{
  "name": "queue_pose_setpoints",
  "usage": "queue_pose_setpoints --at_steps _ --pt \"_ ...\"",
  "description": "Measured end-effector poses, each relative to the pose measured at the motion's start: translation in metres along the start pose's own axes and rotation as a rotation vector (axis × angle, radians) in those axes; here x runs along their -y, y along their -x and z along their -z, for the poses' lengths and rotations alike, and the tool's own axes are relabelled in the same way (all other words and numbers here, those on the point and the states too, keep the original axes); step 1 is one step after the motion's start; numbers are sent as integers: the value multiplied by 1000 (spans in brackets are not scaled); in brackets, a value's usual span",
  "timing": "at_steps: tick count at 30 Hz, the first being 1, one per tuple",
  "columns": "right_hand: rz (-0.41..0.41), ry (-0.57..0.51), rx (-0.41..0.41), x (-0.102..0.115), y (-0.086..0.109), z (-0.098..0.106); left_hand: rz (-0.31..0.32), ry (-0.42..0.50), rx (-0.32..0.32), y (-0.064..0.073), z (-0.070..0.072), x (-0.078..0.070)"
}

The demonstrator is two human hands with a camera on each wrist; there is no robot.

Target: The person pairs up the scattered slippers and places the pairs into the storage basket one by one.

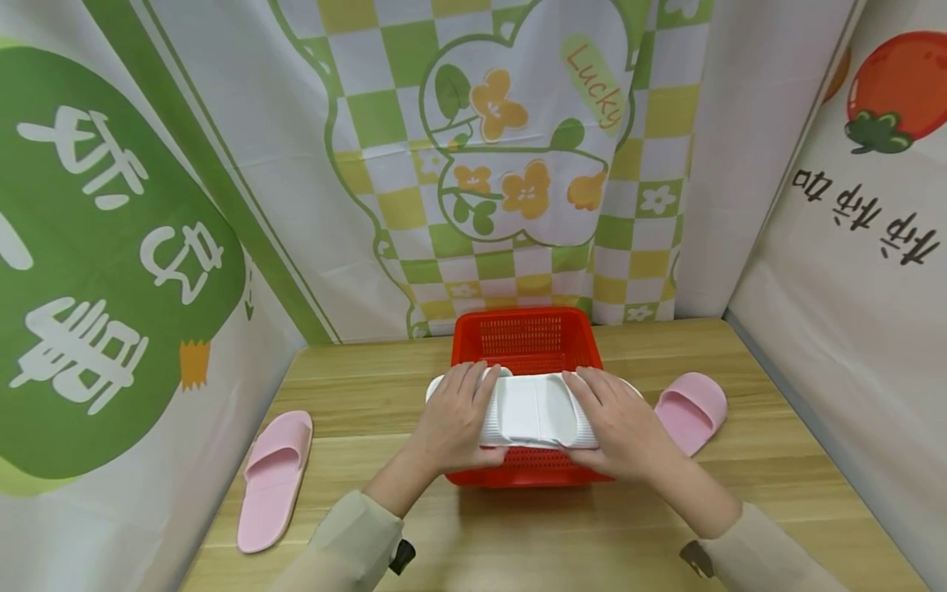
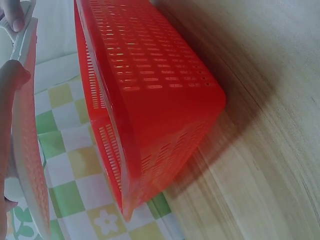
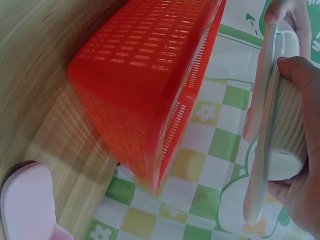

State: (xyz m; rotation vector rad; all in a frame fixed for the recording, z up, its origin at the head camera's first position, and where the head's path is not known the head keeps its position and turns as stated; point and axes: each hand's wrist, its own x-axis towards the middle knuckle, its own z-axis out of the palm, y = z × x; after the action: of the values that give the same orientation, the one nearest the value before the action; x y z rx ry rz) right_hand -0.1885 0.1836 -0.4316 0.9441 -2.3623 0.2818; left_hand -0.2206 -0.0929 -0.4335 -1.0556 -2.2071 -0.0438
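Observation:
Two white slippers with ribbed straps are held level above the red basket point(image 1: 518, 477), their inner ends meeting in the middle. My left hand point(image 1: 451, 419) grips the left white slipper point(image 1: 512, 407), fingers over the strap and thumb at the near edge. The right white slipper point(image 1: 556, 407) is gripped the same way by my right hand point(image 1: 617, 423). From the right wrist view, the right slipper's strap point(image 3: 290, 115) shows between my thumb and fingers, soles facing the basket. The slippers and hands hide part of the basket's inside in the head view.
A pink slipper point(image 1: 275, 485) lies on the wooden table point(image 1: 355, 395) at the left. Another pink slipper point(image 1: 691, 411) lies right of the basket, partly hidden by my right hand. Patterned cloth point(image 1: 414, 107) hangs behind and at both sides.

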Motion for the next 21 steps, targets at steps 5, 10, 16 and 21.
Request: queue_pose_setpoints --at_steps 5,10,16,21 --pt "1 -1 5 1 -1 1 -10 16 -35 0 -2 0" --pt "5 -7 5 2 -2 1 -8 -13 -47 1 -4 0" --pt "7 -9 4 4 -4 1 4 -4 -43 0 -4 -2" --pt "9 -4 18 7 -8 1 0 8 -41 -2 -4 -4"
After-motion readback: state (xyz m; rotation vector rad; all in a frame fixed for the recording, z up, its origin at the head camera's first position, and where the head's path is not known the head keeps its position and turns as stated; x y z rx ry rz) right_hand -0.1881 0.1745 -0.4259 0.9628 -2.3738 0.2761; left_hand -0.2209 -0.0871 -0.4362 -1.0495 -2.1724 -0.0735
